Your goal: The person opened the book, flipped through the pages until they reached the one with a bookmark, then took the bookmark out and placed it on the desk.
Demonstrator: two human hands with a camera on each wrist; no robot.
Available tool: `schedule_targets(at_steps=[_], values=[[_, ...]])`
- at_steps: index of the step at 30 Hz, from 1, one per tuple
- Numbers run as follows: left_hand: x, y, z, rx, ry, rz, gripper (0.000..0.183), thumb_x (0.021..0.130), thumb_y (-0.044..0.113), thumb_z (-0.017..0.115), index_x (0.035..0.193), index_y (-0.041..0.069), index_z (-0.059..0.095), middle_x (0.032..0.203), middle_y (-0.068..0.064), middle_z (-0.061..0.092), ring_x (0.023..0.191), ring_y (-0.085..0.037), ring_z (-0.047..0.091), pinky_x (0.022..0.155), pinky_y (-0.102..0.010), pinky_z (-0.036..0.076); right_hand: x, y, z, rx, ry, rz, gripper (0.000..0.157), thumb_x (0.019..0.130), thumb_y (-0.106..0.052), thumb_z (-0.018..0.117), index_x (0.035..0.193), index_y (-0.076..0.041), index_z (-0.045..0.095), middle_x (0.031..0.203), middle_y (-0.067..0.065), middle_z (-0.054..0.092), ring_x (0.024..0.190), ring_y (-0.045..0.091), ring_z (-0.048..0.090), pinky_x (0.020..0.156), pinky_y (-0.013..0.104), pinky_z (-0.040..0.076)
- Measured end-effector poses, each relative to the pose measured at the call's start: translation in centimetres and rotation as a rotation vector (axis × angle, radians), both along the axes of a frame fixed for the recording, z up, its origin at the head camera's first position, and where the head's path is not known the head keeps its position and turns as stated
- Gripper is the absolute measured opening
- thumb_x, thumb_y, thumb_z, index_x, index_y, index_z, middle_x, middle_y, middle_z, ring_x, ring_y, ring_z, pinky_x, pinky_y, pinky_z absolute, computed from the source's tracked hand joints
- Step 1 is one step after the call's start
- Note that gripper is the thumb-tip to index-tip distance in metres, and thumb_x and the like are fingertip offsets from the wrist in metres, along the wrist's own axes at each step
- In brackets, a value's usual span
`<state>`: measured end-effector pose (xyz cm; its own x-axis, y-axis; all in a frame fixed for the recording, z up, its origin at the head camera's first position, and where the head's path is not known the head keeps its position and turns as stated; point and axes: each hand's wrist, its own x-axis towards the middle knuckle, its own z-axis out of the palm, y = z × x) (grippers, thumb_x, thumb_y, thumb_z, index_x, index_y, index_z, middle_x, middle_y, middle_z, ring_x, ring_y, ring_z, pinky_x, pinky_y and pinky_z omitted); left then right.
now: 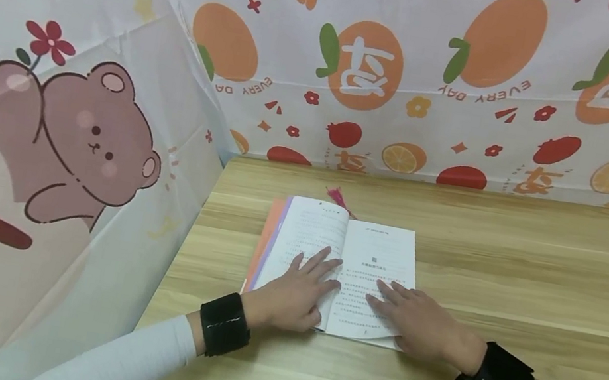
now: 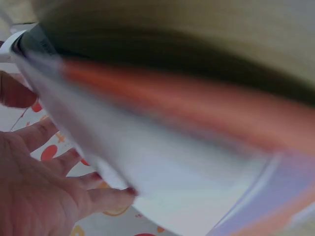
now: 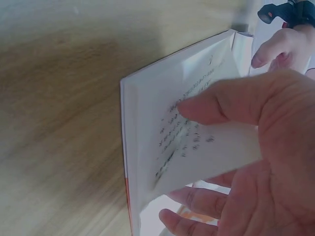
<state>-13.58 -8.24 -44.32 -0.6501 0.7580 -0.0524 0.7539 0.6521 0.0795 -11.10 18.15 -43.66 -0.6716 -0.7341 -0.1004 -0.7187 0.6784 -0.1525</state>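
Observation:
An open book [image 1: 382,250] lies on the wooden table, with printed text on its pages. My left hand [image 1: 296,293] rests on the left page, fingers spread and fairly straight; the left wrist view shows its palm beside blurred page edges. Over the lower right page lies my right hand [image 1: 422,320]. In the right wrist view, its thumb [image 3: 206,105] is on one side of a lifted page [image 3: 216,145] and the fingers are on the other, partly hidden, pinching it. That page's lower corner curls up from the book.
A pink tassel [image 1: 339,199] sticks out past the book's top edge. Orange and purple cover edges [image 1: 266,237] show at the left. A fruit-patterned cloth [image 1: 414,114] hangs behind the wooden table [image 1: 536,289], and a bear-patterned cloth [image 1: 83,139] hangs at the left.

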Motion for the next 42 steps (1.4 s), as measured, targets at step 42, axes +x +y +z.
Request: schedule_targets(at_steps=[42], values=[[1.3,3.8,0.1,0.228,-0.175,0.247,0.067,0.079,0.036,0.051,0.134,0.001,0.037,0.146,-0.017,0.028,0.132,-0.035,0.006,0.094,-0.074,0.018,0.2,-0.2,3.0,-0.017,0.469,-0.379,0.085,0.078,-0.044,0.062,0.128,0.018,0.032,0.127,0.038,0.042,0.114,0.044,0.041,0.085,0.053,0.048]])
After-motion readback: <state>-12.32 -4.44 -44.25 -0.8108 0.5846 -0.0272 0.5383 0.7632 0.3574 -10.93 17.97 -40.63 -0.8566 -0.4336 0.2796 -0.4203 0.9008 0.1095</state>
